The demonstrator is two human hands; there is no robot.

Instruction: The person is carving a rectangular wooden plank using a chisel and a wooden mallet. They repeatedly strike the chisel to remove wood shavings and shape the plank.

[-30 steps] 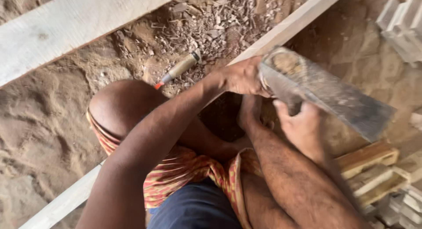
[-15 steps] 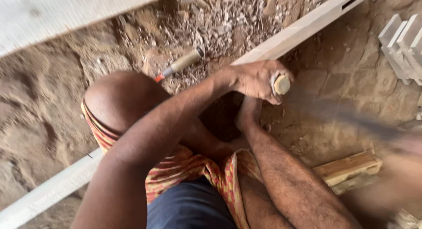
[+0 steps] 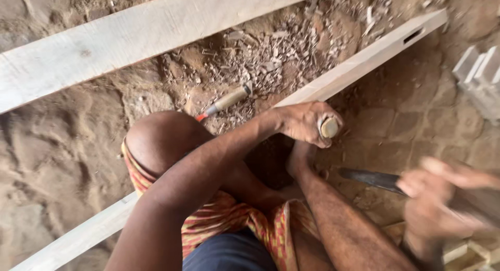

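**A:** What is seen closest to the camera, at the bottom of the frame?

**B:** A bent knee (image 3: pixel 161 138) and a patterned orange and yellow cloth (image 3: pixel 234 219) are seen at lower centre, with both forearms reaching up and away over them. At lower right the right hand (image 3: pixel 437 208) is blurred by motion; it is closed around the handle of a broad dark striking tool (image 3: pixel 372 178), whose head points left toward the centre of the frame.

**A:** And the other hand?

**B:** A little farther up, at centre right, the left hand (image 3: pixel 307 122) is wrapped tightly around a chisel handle (image 3: pixel 329 128). Only the pale round butt end can be seen, turned toward the camera and to the right, so the long axis runs steeply down and away from view.

**A:** How do the two lie to one another?

**B:** The butt end lies up and to the left of the striking tool, well apart from it. The right hand is the nearer one to the tool; the left is on the chisel itself. Nothing is seen between them but bare ground.

**A:** What is around them?

**B:** The chisel is held at the edge of a long pale plank (image 3: pixel 359 68) running diagonally from lower left to upper right, with a slot cut near its far end. Beyond it, a second chisel (image 3: pixel 226 100) lies among wood chips (image 3: pixel 281 57) on the sandy floor (image 3: pixel 57 156). Farthest off, a wider plank (image 3: pixel 130 39) crosses the top left.
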